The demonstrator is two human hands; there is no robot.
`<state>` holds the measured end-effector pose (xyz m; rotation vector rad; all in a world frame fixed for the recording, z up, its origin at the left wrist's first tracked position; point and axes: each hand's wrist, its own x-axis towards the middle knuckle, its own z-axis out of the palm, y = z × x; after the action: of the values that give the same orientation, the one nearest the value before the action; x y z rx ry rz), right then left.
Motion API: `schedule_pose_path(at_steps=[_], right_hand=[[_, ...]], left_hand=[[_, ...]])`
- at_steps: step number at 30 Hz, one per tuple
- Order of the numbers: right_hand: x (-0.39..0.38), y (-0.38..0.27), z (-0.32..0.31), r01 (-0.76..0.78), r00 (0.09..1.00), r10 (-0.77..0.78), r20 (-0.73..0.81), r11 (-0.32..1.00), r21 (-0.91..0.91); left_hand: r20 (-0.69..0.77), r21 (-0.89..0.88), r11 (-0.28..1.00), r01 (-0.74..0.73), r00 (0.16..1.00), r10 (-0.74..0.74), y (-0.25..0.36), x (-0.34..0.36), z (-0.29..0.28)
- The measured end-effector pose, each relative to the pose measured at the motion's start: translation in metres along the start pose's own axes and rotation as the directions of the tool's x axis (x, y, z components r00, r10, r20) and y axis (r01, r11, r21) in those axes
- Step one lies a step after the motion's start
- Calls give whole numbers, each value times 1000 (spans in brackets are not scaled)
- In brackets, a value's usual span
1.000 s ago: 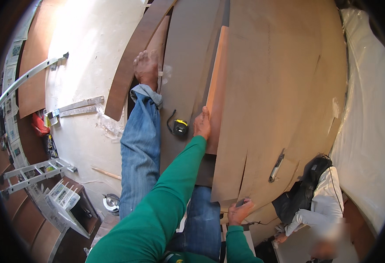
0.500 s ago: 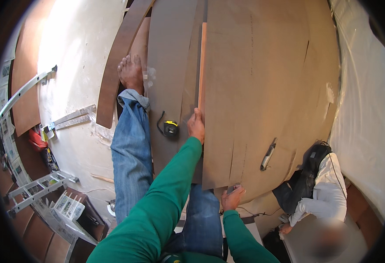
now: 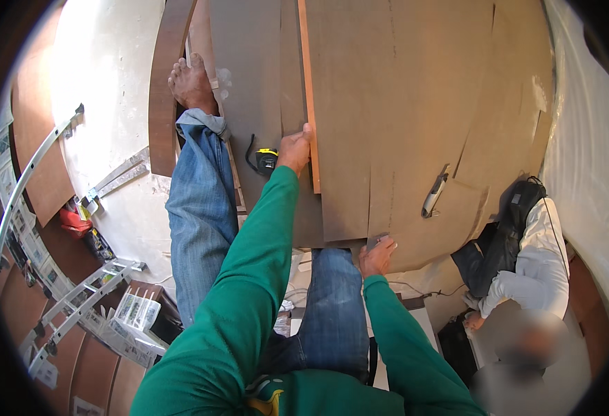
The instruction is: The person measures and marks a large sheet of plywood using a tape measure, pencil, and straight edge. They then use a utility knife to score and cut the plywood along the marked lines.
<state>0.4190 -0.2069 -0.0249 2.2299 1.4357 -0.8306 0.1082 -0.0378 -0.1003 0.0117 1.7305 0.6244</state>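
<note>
My left hand [image 3: 295, 150] is closed on a long, thin orange-brown strip [image 3: 309, 90], with fingertips at its left edge. The strip lies lengthwise along the left side of a wide brown sheet [image 3: 415, 132], and its near end shows past my hand. At the sheet's near edge my right hand [image 3: 378, 256] has its fingers curled over the border; the undersides of the fingers are hidden. A black and yellow tape measure [image 3: 266, 159] lies left of my left hand. To the right on the sheet is a grey utility knife [image 3: 435, 193].
My bare foot [image 3: 193, 87] is beside a curved brown board [image 3: 162, 104] at left. An aluminium ladder [image 3: 86, 301] and a metal straightedge [image 3: 124, 170] lie farther left. At lower right another person in a white sleeve [image 3: 526, 270] crouches beside a black bag [image 3: 509, 222]. Plastic sheeting [image 3: 588, 139] hangs at right.
The view has shifted, so the sheet and both hands appear higher. The strip's near end has come into sight, and my left hand sits more to its left side.
</note>
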Motion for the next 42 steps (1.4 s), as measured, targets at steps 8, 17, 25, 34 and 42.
schedule_pose_path(at_steps=[8, 17, 25, 34, 42], right_hand=[[4, -7, -8, -4, 999, 3, 43, 1000, 15], [7, -2, 1, -56, 997, 51, 59, 995, 86], [9, -8, -17, -29, 991, 30, 131, 1000, -10], [0, -12, -17, 74, 995, -80, 56, 992, 98], [18, -75, -8, 221, 974, -199, -110, 938, 266]], left_hand=[[-306, 157, 978, -136, 935, 180, -22, 1, 2], [-236, 520, 838, -165, 915, 327, 3, -45, 33], [-467, 547, 758, -354, 623, 628, 39, -16, 4], [-415, 871, 491, -26, 497, 762, 198, 76, -241], [-368, 752, 656, -60, 788, 493, 65, 109, -407]])
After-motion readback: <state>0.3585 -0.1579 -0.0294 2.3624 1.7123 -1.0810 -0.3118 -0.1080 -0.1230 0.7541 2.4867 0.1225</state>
